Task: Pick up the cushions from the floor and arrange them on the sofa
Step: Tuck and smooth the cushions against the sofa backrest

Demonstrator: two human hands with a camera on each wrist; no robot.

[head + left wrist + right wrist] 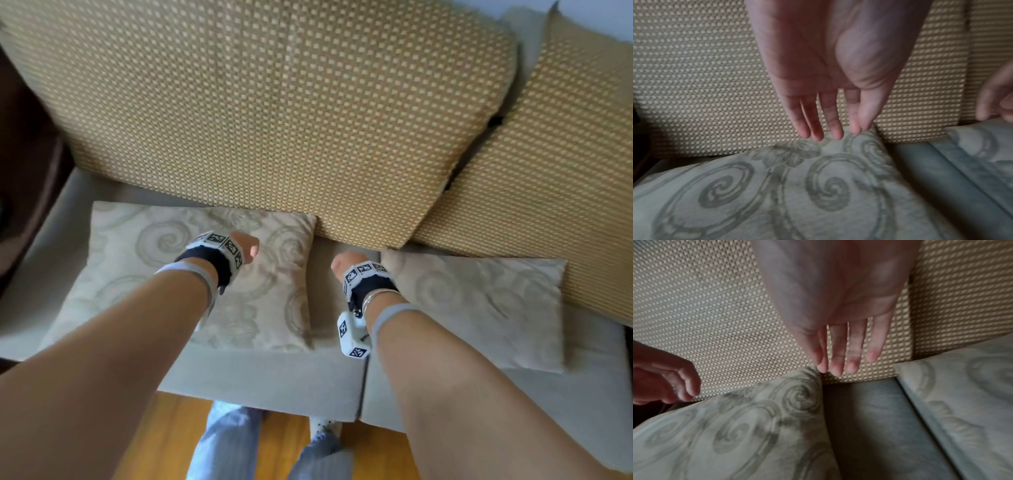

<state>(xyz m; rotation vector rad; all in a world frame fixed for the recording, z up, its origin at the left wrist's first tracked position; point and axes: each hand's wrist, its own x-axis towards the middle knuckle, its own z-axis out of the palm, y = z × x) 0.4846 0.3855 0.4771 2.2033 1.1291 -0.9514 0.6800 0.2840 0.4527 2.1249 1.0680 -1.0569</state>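
Two swirl-patterned cushions already lie flat on the sofa seat [260, 377] — the left cushion [137, 274] under my left hand [245, 245], the right cushion [479, 308] beside my right hand [342, 262]. Both hands are empty, fingers straight and relaxed, the left fingertips [836, 133] at the left cushion's far corner. I'd judge the picking up done (no cushion shows on the strip of wooden floor [171, 438] in view); perhaps only propping them remains. Behind stand two woven back cushions [274, 102] — nothing blocks the way.
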